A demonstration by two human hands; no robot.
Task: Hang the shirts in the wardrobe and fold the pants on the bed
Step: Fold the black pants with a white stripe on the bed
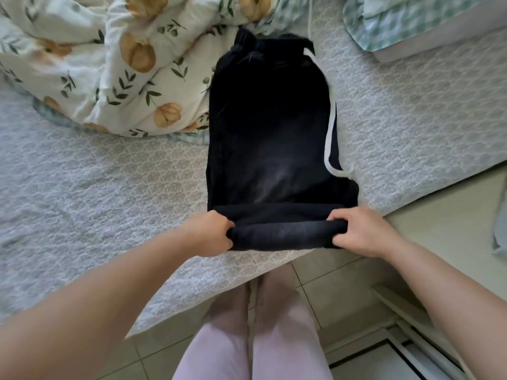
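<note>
Light was soft, diffuse daylight, moderately bright, even. Shadows faint, soft-edged. Black pants [269, 127] crushed to near-black, fabric detail lost except grey sheen toward 6 o'clock. Tiled floor [343, 275] at 5 o'clock read dimmer than bedspread [82, 187]. Wide-angle distortion bowed bedspread edge, stretched corners at 7 and 4 o'clock. Centre sharp; duvet [109, 64] at 11 o'clock slightly soft.

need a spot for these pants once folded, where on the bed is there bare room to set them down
Widest bare patch: bedspread left of the black pants, below the floral duvet. A smaller one lies right of the pants, below the checked bedding. Crowded: the duvet bunches against the pants' upper left.
</note>
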